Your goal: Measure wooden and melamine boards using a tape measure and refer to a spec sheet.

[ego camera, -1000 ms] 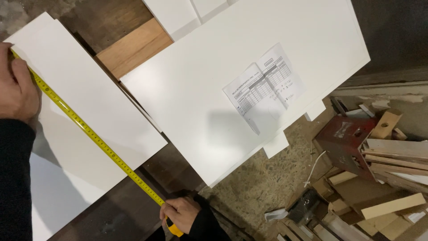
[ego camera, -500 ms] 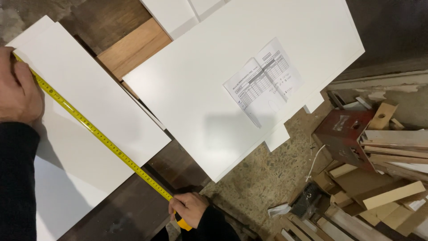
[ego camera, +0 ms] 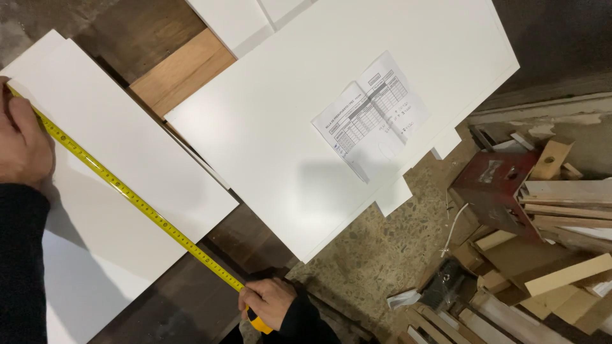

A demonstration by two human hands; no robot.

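Observation:
A yellow tape measure (ego camera: 137, 202) is stretched diagonally across a long white board (ego camera: 127, 153) on a dark wooden bench. My left hand (ego camera: 22, 143) presses the tape's far end down at the board's upper left edge. At the bottom of the view, past the board's lower right end, my right hand (ego camera: 271, 302) grips the yellow tape measure case. A larger white panel (ego camera: 274, 127) lies to the right, with a printed paper sheet (ego camera: 371, 114) on it.
A light wooden plank (ego camera: 182, 73) shows between the two white boards. More white pieces (ego camera: 236, 19) sit at the top. A pile of wood offcuts (ego camera: 548, 255) and a dark red box (ego camera: 494, 191) cover the speckled floor at the right.
The view has shifted slightly, so the boards and paper sit a little higher and further right. Both hands still hold the tape stretched along the board.

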